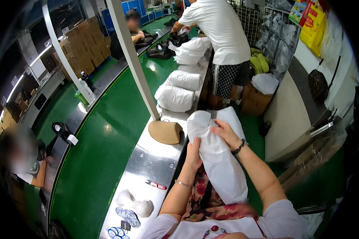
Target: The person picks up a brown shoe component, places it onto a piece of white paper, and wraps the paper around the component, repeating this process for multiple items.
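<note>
Both my hands grip a long bundle wrapped in white tissue paper [221, 159], held upright over my lap. My left hand [194, 153] clasps its left side near the middle. My right hand [226, 133] presses on the upper part, where the paper folds over. What is inside the paper is hidden. Just to the left, a tan shoe-shaped form [165, 132] lies on the metal ledge [147, 163].
A green conveyor belt [103, 155] runs to the left. More white wrapped bundles [176, 97] lie further along the ledge. A small red-handled cutter [156, 185], crumpled paper [135, 205] and round stickers [125, 217] lie near me. A person in white stands ahead [223, 36]; others sit at left.
</note>
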### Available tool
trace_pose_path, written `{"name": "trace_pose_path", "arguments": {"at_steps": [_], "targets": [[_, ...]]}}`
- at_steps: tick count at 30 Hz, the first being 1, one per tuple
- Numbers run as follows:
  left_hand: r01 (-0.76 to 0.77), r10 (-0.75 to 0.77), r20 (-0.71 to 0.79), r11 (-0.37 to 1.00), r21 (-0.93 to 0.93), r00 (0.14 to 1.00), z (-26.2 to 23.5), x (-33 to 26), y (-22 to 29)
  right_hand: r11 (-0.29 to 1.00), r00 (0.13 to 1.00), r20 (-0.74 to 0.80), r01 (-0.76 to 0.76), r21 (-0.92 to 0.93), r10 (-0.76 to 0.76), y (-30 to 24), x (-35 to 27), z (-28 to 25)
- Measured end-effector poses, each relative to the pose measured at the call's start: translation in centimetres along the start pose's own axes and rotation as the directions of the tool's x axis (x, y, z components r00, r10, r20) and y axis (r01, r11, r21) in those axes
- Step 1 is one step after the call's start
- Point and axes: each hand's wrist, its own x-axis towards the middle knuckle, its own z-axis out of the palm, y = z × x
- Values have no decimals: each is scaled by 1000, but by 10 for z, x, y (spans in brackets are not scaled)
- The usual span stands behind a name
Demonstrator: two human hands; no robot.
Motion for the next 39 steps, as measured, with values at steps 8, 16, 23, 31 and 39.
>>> {"name": "trace_pose_path", "arguments": {"at_steps": [8,16,23,31,39], "targets": [[32,-20,113,994,-103,993,-8,2,7,976,1000,1,-17,216,17,5,-2,10],[59,-38,176,992,-114,984,-11,-5,10,974,994,71,-98,204,85,2,-7,15],[136,-125,207,990,-38,970,-2,-8,17,989,999,-27,31,-146,-35,8,1,3],[-31,31,-54,1000,-3,998,-2,-2,29,974,968,223,-63,-216,112,-29,-25,-11],[-126,131,-77,990,62,988,8,6,43,799,962,265,106,-592,70,-35,-50,-7]]}}
